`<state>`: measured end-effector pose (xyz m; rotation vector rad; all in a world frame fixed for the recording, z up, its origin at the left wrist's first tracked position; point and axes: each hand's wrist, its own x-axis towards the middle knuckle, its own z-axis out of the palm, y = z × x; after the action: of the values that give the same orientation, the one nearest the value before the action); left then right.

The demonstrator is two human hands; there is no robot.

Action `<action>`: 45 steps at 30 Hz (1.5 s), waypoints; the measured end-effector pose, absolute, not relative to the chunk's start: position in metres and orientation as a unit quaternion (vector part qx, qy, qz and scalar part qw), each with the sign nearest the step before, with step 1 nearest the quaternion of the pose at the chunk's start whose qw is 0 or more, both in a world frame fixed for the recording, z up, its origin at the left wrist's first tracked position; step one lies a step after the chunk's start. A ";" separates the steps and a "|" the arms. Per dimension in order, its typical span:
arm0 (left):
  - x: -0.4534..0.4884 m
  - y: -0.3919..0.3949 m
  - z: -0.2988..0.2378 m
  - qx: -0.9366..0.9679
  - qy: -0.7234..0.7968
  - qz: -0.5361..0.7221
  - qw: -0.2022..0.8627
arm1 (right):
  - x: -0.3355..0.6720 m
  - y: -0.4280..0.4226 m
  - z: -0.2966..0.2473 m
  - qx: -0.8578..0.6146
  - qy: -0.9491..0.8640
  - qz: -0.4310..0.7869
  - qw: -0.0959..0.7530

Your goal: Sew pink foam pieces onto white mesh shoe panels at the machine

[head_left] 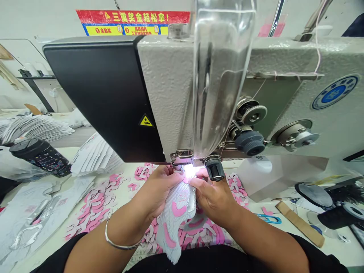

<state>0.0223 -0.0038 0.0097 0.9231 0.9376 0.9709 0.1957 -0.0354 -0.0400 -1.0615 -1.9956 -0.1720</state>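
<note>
Both my hands hold a white mesh shoe upper (176, 216) with pink overlays, its front end fed under the presser foot (180, 157) of an industrial sewing machine (167, 87). My left hand (159, 187) pinches the upper from the left, close to the foot. My right hand (210, 195) grips it from the right, with its fingertips near the lit needle area. The fingers hide the stitching spot and the needle. A silver bangle (121, 239) circles my left wrist. A transparent plastic guard (222, 68) hangs in front of the machine head.
Pink-and-white cut pieces (93, 208) lie scattered on the table around the machine. Stacks of white uppers (95, 157) stand to the left, beside a black patterned bottle (40, 157). On the right are blue-handled snips (269, 218), a brown strip (300, 223) and a black spool (341, 216).
</note>
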 end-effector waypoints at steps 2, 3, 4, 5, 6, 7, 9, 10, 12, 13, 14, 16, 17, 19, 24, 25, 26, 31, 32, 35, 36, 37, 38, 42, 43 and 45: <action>0.022 -0.004 0.009 0.410 0.411 0.437 0.687 | 0.196 -0.035 -0.041 -0.425 -0.799 -0.067 0.421; 0.022 -0.004 0.008 0.410 0.410 0.439 0.686 | 0.196 -0.035 -0.042 -0.425 -0.799 -0.067 0.420; 0.022 -0.004 0.008 0.410 0.409 0.441 0.686 | 0.196 -0.035 -0.043 -0.426 -0.799 -0.066 0.420; 0.022 -0.004 0.009 0.408 0.410 0.441 0.686 | 0.196 -0.035 -0.043 -0.425 -0.799 -0.067 0.421; 0.022 -0.005 0.009 0.406 0.411 0.441 0.686 | 0.196 -0.035 -0.043 -0.423 -0.798 -0.069 0.424; 0.022 -0.005 0.009 0.405 0.412 0.441 0.687 | 0.196 -0.035 -0.043 -0.420 -0.797 -0.072 0.428; 0.022 -0.005 0.009 0.402 0.408 0.444 0.688 | 0.195 -0.035 -0.042 -0.414 -0.798 -0.076 0.431; 0.022 -0.005 0.009 0.403 0.405 0.444 0.690 | 0.195 -0.035 -0.042 -0.412 -0.799 -0.077 0.431; 0.022 -0.006 0.009 0.401 0.401 0.448 0.691 | 0.195 -0.035 -0.042 -0.411 -0.800 -0.078 0.429; 0.022 -0.006 0.009 0.400 0.403 0.447 0.691 | 0.195 -0.035 -0.042 -0.413 -0.800 -0.079 0.429; 0.023 -0.006 0.009 0.398 0.407 0.447 0.690 | 0.196 -0.035 -0.042 -0.414 -0.799 -0.078 0.430; 0.023 -0.006 0.008 0.393 0.414 0.449 0.687 | 0.196 -0.035 -0.044 -0.414 -0.796 -0.078 0.434; 0.022 -0.006 0.008 0.393 0.416 0.449 0.686 | 0.196 -0.035 -0.045 -0.413 -0.796 -0.078 0.436; 0.022 -0.005 0.007 0.398 0.414 0.450 0.684 | 0.197 -0.035 -0.046 -0.411 -0.796 -0.079 0.438; 0.021 -0.004 0.006 0.419 0.397 0.451 0.680 | 0.197 -0.036 -0.046 -0.420 -0.803 -0.076 0.416; 0.021 -0.004 0.006 0.420 0.392 0.454 0.681 | 0.197 -0.036 -0.045 -0.422 -0.803 -0.076 0.413; 0.022 -0.005 0.007 0.418 0.387 0.457 0.683 | 0.197 -0.036 -0.045 -0.423 -0.803 -0.076 0.412; 0.023 -0.009 0.009 0.408 0.389 0.463 0.684 | 0.198 -0.035 -0.048 -0.421 -0.799 -0.071 0.424; 0.023 -0.010 0.009 0.406 0.399 0.462 0.680 | 0.198 -0.034 -0.048 -0.419 -0.799 -0.069 0.426; 0.024 -0.010 0.010 0.399 0.424 0.464 0.668 | 0.199 -0.032 -0.046 -0.421 -0.803 -0.057 0.419; 0.025 -0.010 0.010 0.397 0.425 0.466 0.667 | 0.200 -0.031 -0.044 -0.423 -0.804 -0.054 0.414; 0.025 -0.011 0.010 0.395 0.426 0.468 0.665 | 0.200 -0.031 -0.042 -0.426 -0.806 -0.051 0.409; 0.025 -0.011 0.010 0.394 0.428 0.469 0.664 | 0.201 -0.030 -0.041 -0.427 -0.807 -0.050 0.405; 0.025 -0.012 0.008 0.394 0.451 0.468 0.650 | 0.202 -0.029 -0.035 -0.429 -0.807 -0.050 0.403; 0.025 -0.012 0.007 0.397 0.451 0.467 0.649 | 0.202 -0.029 -0.035 -0.431 -0.806 -0.049 0.403; 0.024 -0.011 0.005 0.399 0.451 0.470 0.645 | 0.202 -0.029 -0.033 -0.436 -0.807 -0.042 0.397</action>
<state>0.0238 -0.0113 0.0049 0.9090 1.0273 1.0707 0.2022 -0.0292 -0.0332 -1.1035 -2.0439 -0.1071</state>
